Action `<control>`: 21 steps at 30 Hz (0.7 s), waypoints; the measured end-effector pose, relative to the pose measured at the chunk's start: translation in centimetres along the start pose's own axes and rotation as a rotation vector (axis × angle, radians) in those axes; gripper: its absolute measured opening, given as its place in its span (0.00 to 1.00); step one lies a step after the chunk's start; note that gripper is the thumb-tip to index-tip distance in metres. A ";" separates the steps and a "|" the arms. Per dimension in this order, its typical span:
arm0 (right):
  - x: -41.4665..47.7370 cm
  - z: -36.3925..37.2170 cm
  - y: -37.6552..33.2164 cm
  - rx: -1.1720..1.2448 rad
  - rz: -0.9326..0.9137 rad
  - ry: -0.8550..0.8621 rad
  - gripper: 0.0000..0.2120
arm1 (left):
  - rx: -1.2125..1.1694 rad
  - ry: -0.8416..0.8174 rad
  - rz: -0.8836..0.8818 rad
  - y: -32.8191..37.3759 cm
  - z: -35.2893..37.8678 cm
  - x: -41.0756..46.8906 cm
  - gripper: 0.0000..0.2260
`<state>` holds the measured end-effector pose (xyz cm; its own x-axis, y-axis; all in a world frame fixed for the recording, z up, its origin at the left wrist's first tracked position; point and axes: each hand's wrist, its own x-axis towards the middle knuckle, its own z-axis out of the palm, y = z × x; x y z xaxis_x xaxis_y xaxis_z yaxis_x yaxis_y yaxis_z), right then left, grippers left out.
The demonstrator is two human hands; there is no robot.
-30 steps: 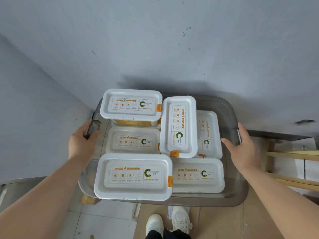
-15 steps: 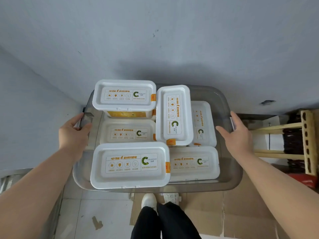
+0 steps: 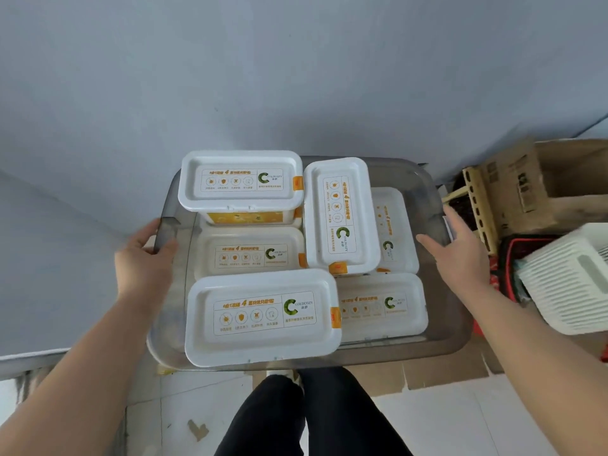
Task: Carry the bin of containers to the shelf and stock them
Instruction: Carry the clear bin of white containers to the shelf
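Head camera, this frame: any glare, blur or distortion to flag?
Head view: light soft and even, no glare on the front lid; head view: the wide-angle lens bows the bin; head view: the white basket at the right edge looks smeared.

lower containers (image 3: pixel 250 255) partly hidden under upper containers (image 3: pixel 240 179), label print (image 3: pixel 260 315) illegible, white basket (image 3: pixel 566 281) cut by right edge

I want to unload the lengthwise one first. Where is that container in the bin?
In the head view, the lengthwise container lies on top toward the far right of the bin, beside the raised far-left container and partly over a lower container.
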<state>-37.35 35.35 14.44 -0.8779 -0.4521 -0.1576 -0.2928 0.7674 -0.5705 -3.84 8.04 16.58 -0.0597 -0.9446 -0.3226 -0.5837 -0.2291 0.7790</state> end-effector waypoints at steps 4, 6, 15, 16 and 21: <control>-3.7 -4.2 2.2 -0.028 0.078 0.041 0.34 | 0.037 -0.062 0.064 1.1 0.8 -3.5 0.22; -5.6 -6.1 3.6 -0.049 0.088 0.067 0.34 | 0.037 -0.098 0.079 1.7 1.5 -5.0 0.22; -13.9 -13.5 13.2 -0.030 0.223 0.168 0.34 | 0.131 -0.277 0.197 5.0 6.2 -14.1 0.22; -15.0 -14.5 14.3 -0.046 0.250 0.176 0.33 | 0.143 -0.297 0.216 5.4 7.0 -15.3 0.21; -20.1 -19.8 20.2 -0.061 0.346 0.210 0.33 | 0.176 -0.371 0.249 6.5 10.8 -21.9 0.24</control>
<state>-33.07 68.89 22.03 -0.9850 -0.0641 -0.1600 0.0175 0.8864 -0.4625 -15.11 29.73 22.89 -0.4816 -0.8108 -0.3326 -0.6414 0.0674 0.7643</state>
